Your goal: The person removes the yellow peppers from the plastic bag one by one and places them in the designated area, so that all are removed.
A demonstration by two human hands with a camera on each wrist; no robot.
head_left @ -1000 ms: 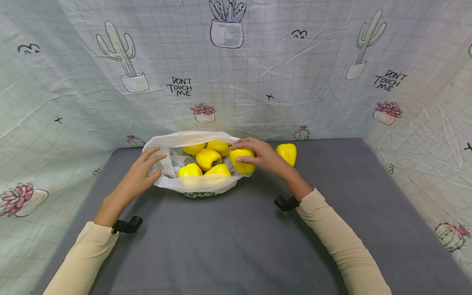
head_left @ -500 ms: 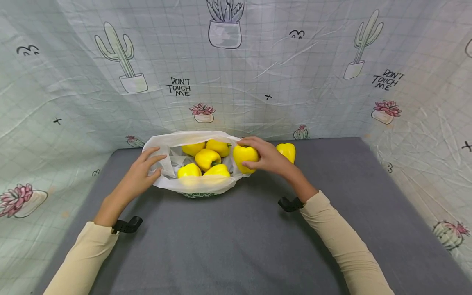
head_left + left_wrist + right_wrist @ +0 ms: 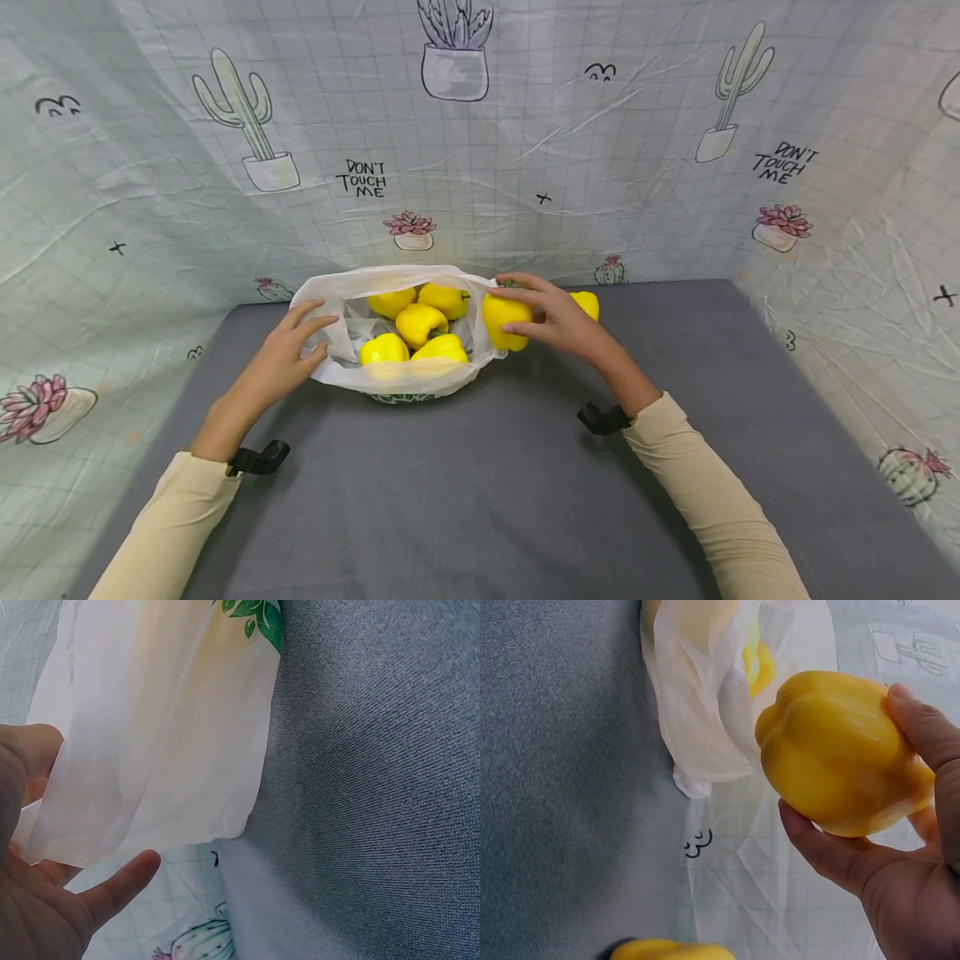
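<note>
1. Pepper, yellow (image 3: 507,322), sits between the thumb and fingers of the right grip (image 3: 558,318), ahead of the palm and toward the bag side.
2. That right grip pinches the pepper from opposite sides: the fingers lie on the side away from the person, the thumb on the near side. In the right wrist view the smooth, lobed end points away from the palm, fully exposed.
3. Held up off the counter (image 3: 465,500), the pepper is just beside the right edge of a white plastic bag (image 3: 408,382); whether it touches the plastic I cannot tell.
4. The bag stands with its mouth wide, and a green print shows low on its front. Five more yellow peppers (image 3: 422,323) are visible inside, grouped toward the middle and right.
5. At the bag's left edge is the left grip (image 3: 281,346), its fingers spread and gently bent over the rim, the thumb apart from them. The left wrist view shows part of it passing behind the plastic.
6. Another yellow pepper (image 3: 587,305) rests on the counter behind the right grip, partly hidden by it, to the right of the bag.
7. A cactus-printed cloth (image 3: 480,183) rises behind the counter. Both forearms wear cream sleeves (image 3: 720,508), with black devices (image 3: 258,457) at the wrists.
</note>
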